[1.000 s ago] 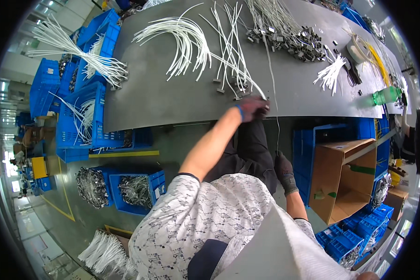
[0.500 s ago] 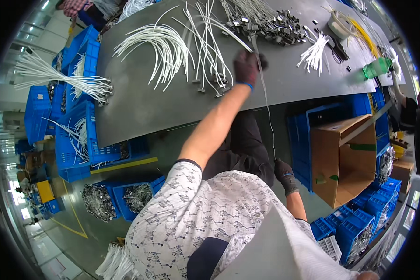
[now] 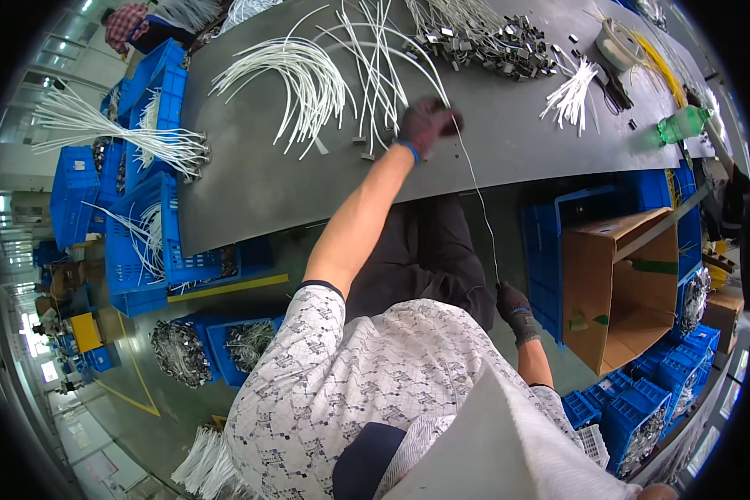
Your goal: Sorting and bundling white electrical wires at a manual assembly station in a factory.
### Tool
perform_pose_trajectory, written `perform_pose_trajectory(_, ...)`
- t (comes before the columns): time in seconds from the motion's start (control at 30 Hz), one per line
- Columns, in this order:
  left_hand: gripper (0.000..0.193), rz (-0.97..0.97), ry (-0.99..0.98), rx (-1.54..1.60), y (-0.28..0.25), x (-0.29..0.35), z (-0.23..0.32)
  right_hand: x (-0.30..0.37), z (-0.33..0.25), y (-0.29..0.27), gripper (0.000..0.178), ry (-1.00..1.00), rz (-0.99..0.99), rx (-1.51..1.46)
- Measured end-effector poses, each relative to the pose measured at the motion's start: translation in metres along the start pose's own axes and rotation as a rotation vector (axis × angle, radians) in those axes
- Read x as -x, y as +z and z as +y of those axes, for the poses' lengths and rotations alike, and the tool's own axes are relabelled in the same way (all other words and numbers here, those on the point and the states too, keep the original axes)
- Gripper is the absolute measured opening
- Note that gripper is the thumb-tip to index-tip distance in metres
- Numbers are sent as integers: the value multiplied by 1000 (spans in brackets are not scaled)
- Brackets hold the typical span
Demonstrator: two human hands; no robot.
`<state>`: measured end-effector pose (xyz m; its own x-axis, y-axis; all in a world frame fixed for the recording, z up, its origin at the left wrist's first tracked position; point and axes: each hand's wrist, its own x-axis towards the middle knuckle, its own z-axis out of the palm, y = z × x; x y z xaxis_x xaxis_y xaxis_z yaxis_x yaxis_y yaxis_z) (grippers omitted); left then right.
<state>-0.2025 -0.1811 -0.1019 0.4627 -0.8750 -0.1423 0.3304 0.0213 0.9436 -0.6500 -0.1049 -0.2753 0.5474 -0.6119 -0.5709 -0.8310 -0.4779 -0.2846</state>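
Observation:
My left hand (image 3: 427,127), in a dark knitted glove with a blue cuff, is above the table's near edge. Its fingers, a little blurred, close around the end of a curved white tube (image 3: 429,68). From there a thin pale wire (image 3: 480,198) runs down past the table edge. Low at my right side, my gloved right hand (image 3: 517,310) grips the wire's lower end. Beside my left hand lie several loose white tubes with small metal ends (image 3: 368,155). A curved bundle of white tubes (image 3: 312,79) lies farther left.
Many wires with dark connectors (image 3: 492,48) are heaped at the far side of the table (image 3: 250,187). Short white tubes (image 3: 572,98), a tape roll (image 3: 619,46) and a green bottle (image 3: 685,124) are to the right. An open carton (image 3: 587,292) and blue crates (image 3: 140,242) flank me.
My left hand has moved slightly left and nearer, with the white tube's end staying by it. The flat grey strip by that hand no longer shows; a thin wire does. My right hand stays low.

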Motion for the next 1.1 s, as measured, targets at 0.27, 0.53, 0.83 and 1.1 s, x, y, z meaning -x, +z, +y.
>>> perform_pose_trajectory(0.27, 26, -152, -205, -117, 24, 88, -95, 11, 47, 36, 28, -75, -69, 53)
perform_pose_trajectory(0.53, 23, -160, -125, 95, 32, 72, -46, -26, -129, -155, 31, -290, 374, -908)
perform_pose_trajectory(0.83, 24, -179, 60, -179, 34, 91, -21, -64, -154, -150, 65, -750, 912, -480)
perform_pose_trajectory(1.1, 24, -96, 31, -254, -30, 29, -18, -106, -193, -187, 46, -425, 323, -1094)
